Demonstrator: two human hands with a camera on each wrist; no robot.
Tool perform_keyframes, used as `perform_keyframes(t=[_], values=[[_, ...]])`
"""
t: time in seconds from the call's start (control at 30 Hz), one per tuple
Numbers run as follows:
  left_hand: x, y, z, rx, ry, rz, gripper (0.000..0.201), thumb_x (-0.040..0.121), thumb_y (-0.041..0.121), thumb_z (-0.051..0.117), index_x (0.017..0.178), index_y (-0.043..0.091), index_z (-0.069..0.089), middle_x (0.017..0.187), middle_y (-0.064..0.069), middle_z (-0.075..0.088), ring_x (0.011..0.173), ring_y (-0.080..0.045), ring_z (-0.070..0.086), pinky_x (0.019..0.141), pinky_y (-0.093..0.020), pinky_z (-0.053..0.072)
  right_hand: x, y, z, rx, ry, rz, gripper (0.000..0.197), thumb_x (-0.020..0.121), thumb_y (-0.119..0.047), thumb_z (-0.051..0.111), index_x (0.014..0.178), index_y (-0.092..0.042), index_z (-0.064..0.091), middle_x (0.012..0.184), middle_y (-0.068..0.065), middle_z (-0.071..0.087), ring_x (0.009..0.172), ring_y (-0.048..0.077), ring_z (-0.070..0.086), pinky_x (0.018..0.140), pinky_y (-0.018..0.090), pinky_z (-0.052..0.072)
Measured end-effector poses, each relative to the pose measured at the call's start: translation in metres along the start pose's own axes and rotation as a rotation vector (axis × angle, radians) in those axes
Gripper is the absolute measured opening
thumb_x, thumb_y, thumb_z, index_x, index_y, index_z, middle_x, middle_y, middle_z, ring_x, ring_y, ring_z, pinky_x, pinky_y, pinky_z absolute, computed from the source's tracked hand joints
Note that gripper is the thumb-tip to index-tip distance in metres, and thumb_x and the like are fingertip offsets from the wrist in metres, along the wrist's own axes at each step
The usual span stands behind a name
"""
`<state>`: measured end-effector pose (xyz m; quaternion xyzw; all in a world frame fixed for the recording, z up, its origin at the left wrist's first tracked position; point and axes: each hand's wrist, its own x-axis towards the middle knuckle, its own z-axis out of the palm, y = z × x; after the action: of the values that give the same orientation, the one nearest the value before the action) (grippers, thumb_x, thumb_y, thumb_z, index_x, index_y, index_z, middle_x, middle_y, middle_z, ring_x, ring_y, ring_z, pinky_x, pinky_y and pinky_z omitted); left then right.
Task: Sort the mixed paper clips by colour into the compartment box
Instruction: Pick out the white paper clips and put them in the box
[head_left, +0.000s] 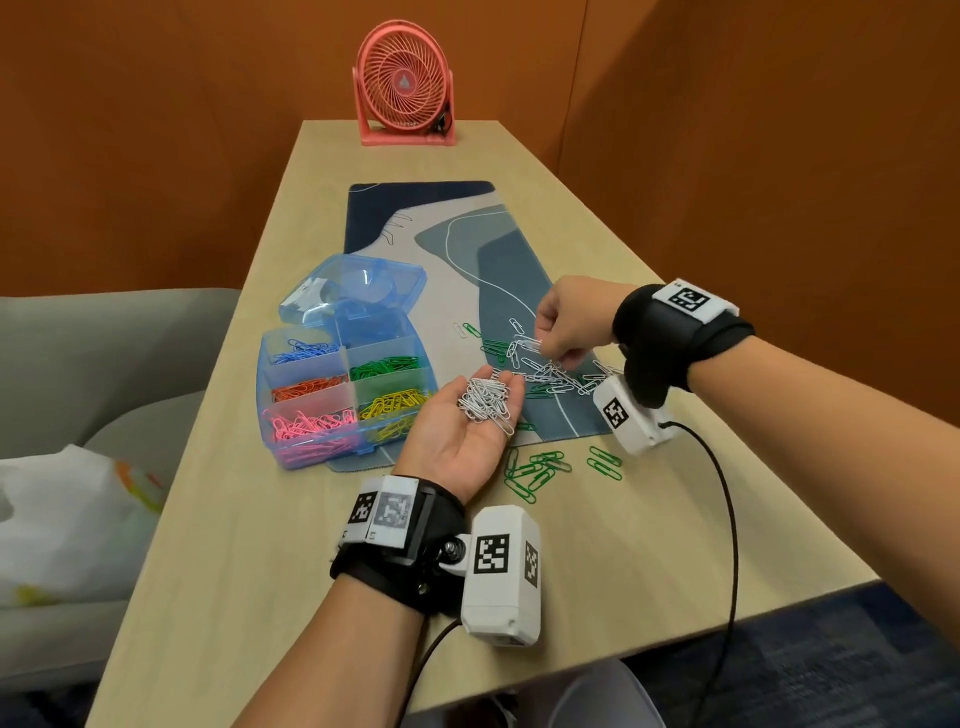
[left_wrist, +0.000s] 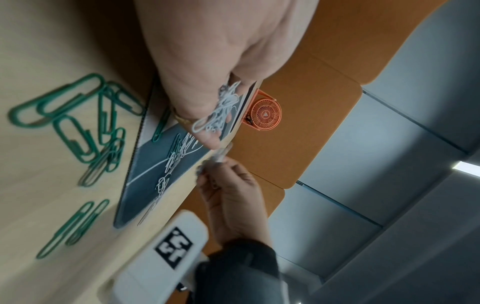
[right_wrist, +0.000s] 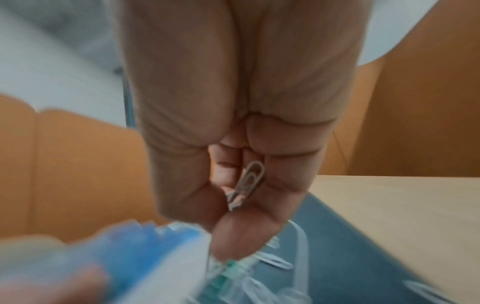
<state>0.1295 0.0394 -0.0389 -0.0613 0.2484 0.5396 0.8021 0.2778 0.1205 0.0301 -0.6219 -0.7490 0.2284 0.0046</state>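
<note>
- Setting: orange-panelled booth; long pale wood table (head_left: 649, 519) with a grey sofa at its left and a coral desk fan (head_left: 404, 83) standing at the far end.
- Desk mat (head_left: 447, 244), blue-grey pattern, lies lengthwise on the table; the work sits on its near half.
- Compartment box (head_left: 332, 395), clear blue, lid hinged back, at the mat's left edge. Blue, orange, pink, green and yellow clips fill five cells. The far-right cell looks empty; judged the home for white.
- Left hand (head_left: 462, 431): palm up, fingers relaxed and slightly cupped, just right of the box, carrying a heap of white clips (head_left: 485, 402).
- Right hand (head_left: 569, 325): above the mat, fingers curled, thumb and fingertips pinching a few white clips (head_left: 527, 345). The right wrist view confirms at least one clip nipped between the fingers; that view is blurred.
- Loose white clips (head_left: 558, 374) remain on the mat beneath the right hand, mixed with some green ones; more green clips (head_left: 537, 470) lie on the bare table near the left wrist.
- Step in hand (judgement): collecting white into the left palm before a single tip into the box.
- Method notes:
  - Keep the left palm level and cupped; the heap is near the fingertips and could slide off.
  - Release the pinch low over the palm, not from height.
  - Check that no green clip is hooked on before each transfer; whites and greens interlock.
  - Tip the heap close over the empty cell so none spills into green or blue beside it.
</note>
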Motion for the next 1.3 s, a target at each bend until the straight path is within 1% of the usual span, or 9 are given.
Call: perform_keyframes(t=[0.13,0.23,0.4,0.57,0.67,0.83,0.93,1.03,1.3], values=[[-0.002,0.0,0.001,-0.049,-0.026,-0.011,0.034,0.103,0.019,0.031,0.11,-0.007,0.052,0.102,-0.03,0.056,0.099,-0.035,0.055,0.097,-0.048,0.041,-0.017,-0.029,-0.002,0.114,-0.042,-0.148,0.009,0.078,-0.001,0.066,0.076,-0.009,0.066,0.066,0.005,0.068,0.055,0.011,0.063,0.06,0.021,0.056],[-0.005,-0.001,0.002,-0.073,-0.084,-0.023,0.038,0.103,0.018,0.027,0.113,-0.011,0.05,0.107,-0.035,0.058,0.11,-0.039,0.053,0.105,-0.047,0.036,-0.022,-0.045,0.005,0.088,-0.086,-0.217,0.007,0.077,-0.005,0.069,0.078,-0.012,0.068,0.068,0.0,0.068,0.055,0.006,0.062,0.057,0.016,0.053],[-0.003,0.001,0.0,-0.083,-0.069,-0.037,0.04,0.103,0.02,0.028,0.118,-0.01,0.049,0.129,-0.03,0.05,0.123,-0.039,0.047,0.107,-0.047,0.034,-0.016,-0.036,-0.002,0.026,-0.036,-0.168,0.011,0.082,-0.011,0.065,0.089,-0.014,0.074,0.082,0.0,0.072,0.063,0.01,0.066,0.064,0.021,0.056],[0.0,0.0,0.0,-0.008,-0.025,-0.032,0.036,0.103,0.021,0.031,0.107,-0.006,0.053,0.107,-0.028,0.056,0.124,-0.037,0.047,0.104,-0.047,0.036,0.005,-0.002,0.006,-0.151,0.032,0.014,0.011,0.085,-0.009,0.062,0.089,-0.007,0.073,0.088,0.009,0.074,0.068,0.017,0.066,0.076,0.033,0.058],[0.0,-0.001,-0.001,0.019,-0.027,-0.022,0.035,0.103,0.022,0.03,0.106,-0.005,0.053,0.101,-0.027,0.057,0.123,-0.036,0.047,0.103,-0.046,0.038,0.011,0.01,0.013,-0.163,-0.041,0.07,0.016,0.081,-0.005,0.068,0.094,-0.012,0.071,0.088,0.005,0.071,0.062,0.014,0.063,0.071,0.029,0.057],[0.0,-0.001,-0.001,0.033,-0.031,-0.007,0.035,0.103,0.022,0.03,0.104,-0.004,0.053,0.1,-0.027,0.057,0.123,-0.035,0.047,0.097,-0.047,0.039,0.012,0.01,0.017,-0.299,-0.168,0.038,0.043,0.073,-0.018,0.081,0.111,-0.02,0.059,0.101,0.007,0.067,0.08,0.024,0.069,0.072,0.032,0.057],[-0.001,-0.002,0.0,0.043,-0.036,-0.003,0.034,0.103,0.021,0.03,0.103,-0.004,0.053,0.098,-0.026,0.058,0.123,-0.034,0.047,0.095,-0.046,0.039,0.013,0.012,0.018,-0.297,-0.139,0.015,0.035,0.074,-0.017,0.081,0.104,-0.017,0.063,0.097,0.008,0.069,0.066,0.016,0.064,0.062,0.025,0.051],[-0.001,-0.002,0.0,0.036,-0.037,-0.002,0.035,0.103,0.021,0.03,0.103,-0.004,0.053,0.097,-0.026,0.058,0.124,-0.034,0.047,0.096,-0.047,0.039,0.014,0.013,0.017,-0.281,-0.108,0.03,0.023,0.076,-0.015,0.079,0.096,-0.011,0.068,0.09,0.007,0.071,0.059,0.012,0.061,0.064,0.025,0.052],[-0.001,-0.001,0.0,0.032,-0.039,-0.008,0.035,0.103,0.022,0.029,0.103,-0.004,0.053,0.098,-0.026,0.057,0.125,-0.033,0.047,0.098,-0.045,0.038,0.012,0.011,0.022,-0.325,-0.121,0.056,0.01,0.08,-0.015,0.067,0.088,-0.008,0.069,0.084,0.011,0.071,0.065,0.018,0.059,0.071,0.031,0.054]])
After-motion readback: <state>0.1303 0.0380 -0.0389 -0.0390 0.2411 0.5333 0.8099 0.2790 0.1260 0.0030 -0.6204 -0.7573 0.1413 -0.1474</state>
